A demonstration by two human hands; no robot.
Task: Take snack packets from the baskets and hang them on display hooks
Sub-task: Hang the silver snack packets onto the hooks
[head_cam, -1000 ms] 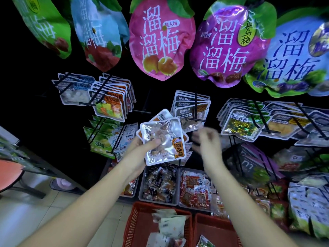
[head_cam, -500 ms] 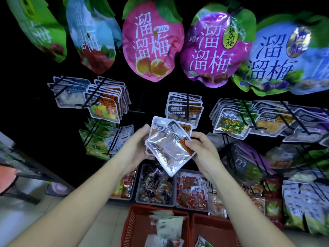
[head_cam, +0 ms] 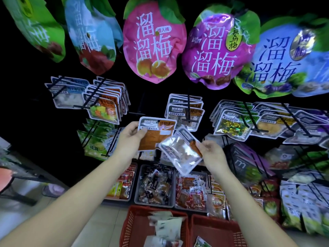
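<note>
My left hand (head_cam: 130,135) holds an orange-backed snack packet (head_cam: 154,134) upright by its left edge. My right hand (head_cam: 211,151) grips a clear silvery snack packet (head_cam: 179,154) by its right edge, tilted and held just below and right of the orange one. Directly behind them hangs a display hook (head_cam: 188,111) with matching packets (head_cam: 185,111). Two red baskets sit at the bottom: the left basket (head_cam: 132,227) holds several loose packets, the right basket (head_cam: 213,227) shows one packet at its near edge.
Large plum bags (head_cam: 154,41) hang along the top. More hooks with packets stand left (head_cam: 104,107) and right (head_cam: 233,123). Grey trays (head_cam: 154,186) of wrapped snacks sit below the hooks. A red stool (head_cam: 5,179) is at far left on the tiled floor.
My right hand reached in and pulled the clear packet off the stack. The two hands then moved apart, leaving the orange-backed packet in my left hand.
</note>
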